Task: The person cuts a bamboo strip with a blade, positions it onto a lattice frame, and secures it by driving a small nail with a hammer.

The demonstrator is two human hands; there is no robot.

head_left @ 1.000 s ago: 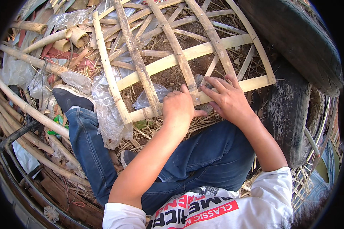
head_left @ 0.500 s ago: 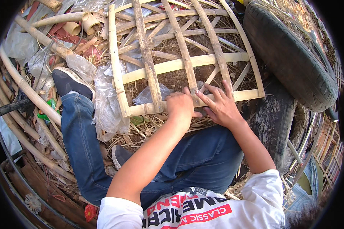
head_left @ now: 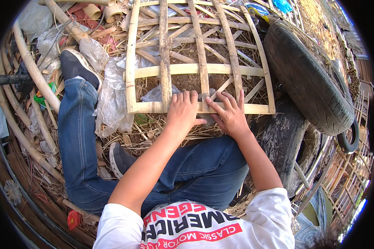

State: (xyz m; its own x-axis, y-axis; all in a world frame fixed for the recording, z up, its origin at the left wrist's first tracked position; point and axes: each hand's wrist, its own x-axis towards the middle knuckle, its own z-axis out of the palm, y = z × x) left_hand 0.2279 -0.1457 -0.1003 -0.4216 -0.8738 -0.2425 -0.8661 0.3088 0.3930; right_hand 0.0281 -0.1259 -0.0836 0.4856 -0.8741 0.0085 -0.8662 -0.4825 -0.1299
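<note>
Nearest us, our jeans-clad legs (head_left: pixel 187 174) fold over straw. Just beyond, our left hand (head_left: pixel 182 111) lies palm down on the near slat of the bamboo lattice frame (head_left: pixel 201 70), fingers close together over its edge, thumb stretched right. Our right hand (head_left: pixel 230 114) presses beside it, fingers spread wide across the same slat. The frame stretches away from us over dirt. A tyre (head_left: pixel 307 79) crowds its right edge; clear plastic sheeting (head_left: pixel 112 95) and bamboo poles (head_left: pixel 33 70) hem the left.
</note>
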